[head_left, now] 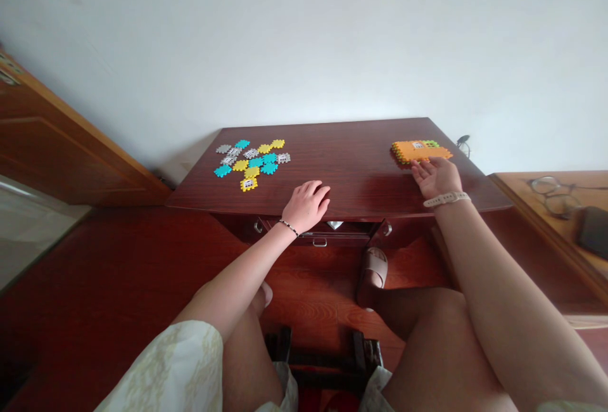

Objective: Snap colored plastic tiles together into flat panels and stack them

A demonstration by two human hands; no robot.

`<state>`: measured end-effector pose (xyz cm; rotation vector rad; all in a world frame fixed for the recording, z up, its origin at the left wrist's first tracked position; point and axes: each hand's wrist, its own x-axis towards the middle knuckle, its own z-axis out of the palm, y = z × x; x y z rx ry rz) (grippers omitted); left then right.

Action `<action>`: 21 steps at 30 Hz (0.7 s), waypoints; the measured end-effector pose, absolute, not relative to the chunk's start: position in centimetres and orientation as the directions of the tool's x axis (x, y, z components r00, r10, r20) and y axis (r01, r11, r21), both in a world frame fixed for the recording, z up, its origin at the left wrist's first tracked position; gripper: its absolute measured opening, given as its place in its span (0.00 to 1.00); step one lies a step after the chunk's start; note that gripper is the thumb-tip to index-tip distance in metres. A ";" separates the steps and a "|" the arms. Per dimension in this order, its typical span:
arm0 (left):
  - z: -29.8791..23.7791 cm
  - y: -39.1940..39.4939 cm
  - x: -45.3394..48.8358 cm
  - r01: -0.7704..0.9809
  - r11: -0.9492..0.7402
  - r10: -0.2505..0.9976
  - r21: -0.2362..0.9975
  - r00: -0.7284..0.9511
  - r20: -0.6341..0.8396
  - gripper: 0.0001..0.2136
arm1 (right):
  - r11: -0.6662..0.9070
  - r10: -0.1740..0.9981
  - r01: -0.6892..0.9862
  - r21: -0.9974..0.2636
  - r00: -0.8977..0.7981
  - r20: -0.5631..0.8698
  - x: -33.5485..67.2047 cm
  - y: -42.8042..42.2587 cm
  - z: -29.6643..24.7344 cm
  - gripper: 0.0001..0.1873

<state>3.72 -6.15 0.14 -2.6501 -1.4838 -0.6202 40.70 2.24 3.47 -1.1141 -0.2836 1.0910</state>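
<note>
My left hand [308, 205] lies palm down at the front edge of the dark wooden table, its fingers loosely stretched and holding nothing. My right hand [439, 179] is at the table's right side, palm turned partly up and fingers extended. Its fingertips are at the near edge of a pile of orange jigsaw-edged tiles [412, 151]; whether they touch it I cannot tell. A green tile [431, 144] shows at the back of that pile. At the left lie several loose jigsaw-edged pieces: teal ones [269, 169], yellow ones [252, 172] and grey ones [251, 153], some with white printed windows.
The tabletop [342, 165] stands against a white wall [304, 38]. Below it are drawers and a drawer handle [320, 243]. At the right, a lower wooden surface [532, 199] bears eyeglasses [563, 205] and a dark case [595, 229]. A wooden door [61, 139] is at the left.
</note>
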 end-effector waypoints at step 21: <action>0.1 -6.1 3.7 0.826 -0.543 0.807 0.152 0.462 0.368 0.17 | 0.053 0.817 -0.561 -0.826 0.500 -0.288 40.9 2.2 3.3 0.07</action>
